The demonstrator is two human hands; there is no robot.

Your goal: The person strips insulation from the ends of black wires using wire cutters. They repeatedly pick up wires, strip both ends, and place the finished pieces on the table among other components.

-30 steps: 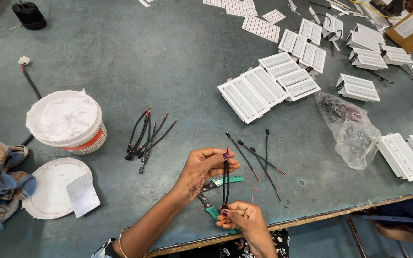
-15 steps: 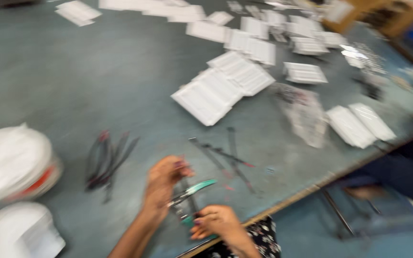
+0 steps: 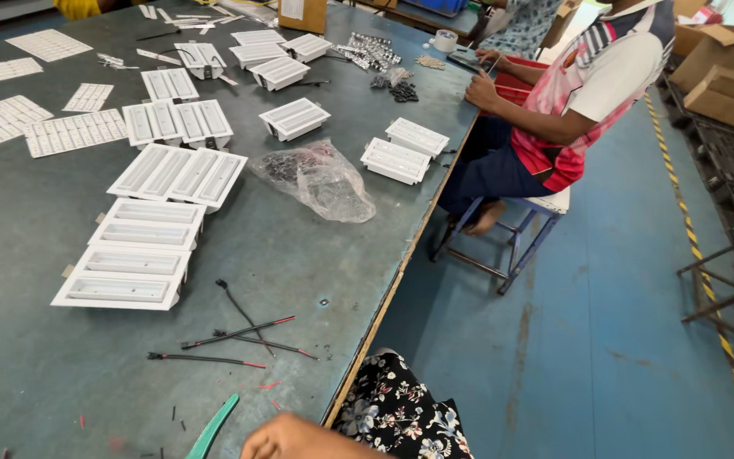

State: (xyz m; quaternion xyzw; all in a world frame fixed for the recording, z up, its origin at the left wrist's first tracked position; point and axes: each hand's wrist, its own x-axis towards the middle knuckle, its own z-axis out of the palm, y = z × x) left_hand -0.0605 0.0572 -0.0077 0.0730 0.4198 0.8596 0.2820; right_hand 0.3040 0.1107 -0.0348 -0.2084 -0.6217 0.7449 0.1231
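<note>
Only the top of my right hand point(image 3: 299, 439) shows at the bottom edge, over the near table edge. A green tool handle point(image 3: 214, 425) sticks up just left of it; its lower end runs out of view, so the grip is hidden. My left hand is out of view. Several black wires with red tips point(image 3: 239, 336) lie loose on the grey-green table point(image 3: 316, 255) just beyond the handle. My floral clothing point(image 3: 401, 416) shows below the edge.
White rectangular light housings point(image 3: 142, 255) lie in rows at left and further back. A clear plastic bag of parts point(image 3: 316, 178) sits mid-table. A person in a striped shirt point(image 3: 571, 93) sits on a blue stool point(image 3: 511, 229) at the far edge. Cardboard boxes point(image 3: 724, 76) stand at the right.
The view has swung right and away from my hands. My left hand with the wire bundle has left the view; the white bucket and lid are no longer visible.
</note>
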